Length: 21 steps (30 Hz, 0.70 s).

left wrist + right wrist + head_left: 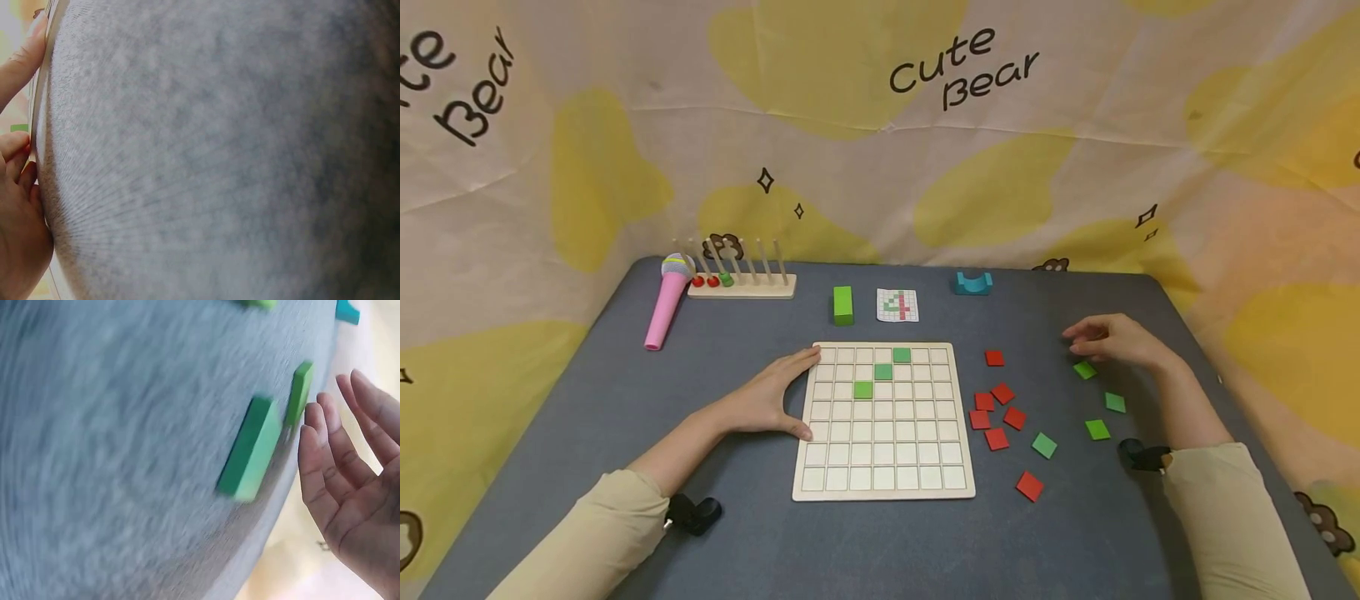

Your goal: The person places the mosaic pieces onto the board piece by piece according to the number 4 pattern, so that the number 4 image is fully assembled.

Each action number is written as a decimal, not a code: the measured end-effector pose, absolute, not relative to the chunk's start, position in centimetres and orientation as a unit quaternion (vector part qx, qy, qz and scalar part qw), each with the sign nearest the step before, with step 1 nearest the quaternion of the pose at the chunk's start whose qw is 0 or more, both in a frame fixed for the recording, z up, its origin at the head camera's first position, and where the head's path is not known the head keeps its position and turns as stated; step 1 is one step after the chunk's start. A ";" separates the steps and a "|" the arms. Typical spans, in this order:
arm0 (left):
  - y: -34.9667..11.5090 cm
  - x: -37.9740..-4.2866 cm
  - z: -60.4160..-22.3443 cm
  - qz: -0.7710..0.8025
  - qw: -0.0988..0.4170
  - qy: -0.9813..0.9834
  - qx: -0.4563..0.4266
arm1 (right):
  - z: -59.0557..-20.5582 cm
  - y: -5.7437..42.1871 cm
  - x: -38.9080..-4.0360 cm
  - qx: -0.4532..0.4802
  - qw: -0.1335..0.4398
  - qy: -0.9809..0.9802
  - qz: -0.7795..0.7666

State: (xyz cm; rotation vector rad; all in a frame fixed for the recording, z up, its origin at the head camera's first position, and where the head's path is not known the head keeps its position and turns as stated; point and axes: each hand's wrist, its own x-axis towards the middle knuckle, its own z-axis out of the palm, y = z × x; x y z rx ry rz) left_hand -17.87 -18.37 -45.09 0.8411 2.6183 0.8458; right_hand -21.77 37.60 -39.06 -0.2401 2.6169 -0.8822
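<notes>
A white grid board (883,493) lies flat on the table, with green square tiles (863,389) in three of its cells, stepping diagonally up to the right. The left hand (767,398) rests at the board's left edge, thumb and fingers spread along it. Over at the right, the right hand (1108,340) hovers just above a green tile (1085,370), its fingers loosely bent with nothing between them. In the right wrist view, two green tiles (253,450) lie close to the fingertips. Red tiles (997,439) are scattered between the board and the right hand.
Behind the board lie a patterned card (897,306), a green block (843,306) and a blue cradle-shaped piece (973,284). A pink toy microphone (667,304) and a wooden peg rack (742,288) with beads stand at the back left. Another green tile (1044,445) lies nearer the board.
</notes>
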 end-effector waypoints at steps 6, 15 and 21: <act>-18.4 -17.9 -45.1 0.291 0.135 0.903 0.287 | -39.3 39.2 -21.7 -0.088 0.208 0.922 -0.314; -18.4 -17.8 -45.0 0.292 0.134 0.902 0.290 | -39.8 40.1 -22.0 -0.110 0.242 0.914 -0.307; -18.4 -17.8 -44.9 0.295 0.135 0.900 0.290 | -40.1 40.2 -22.0 -0.120 0.252 0.912 -0.301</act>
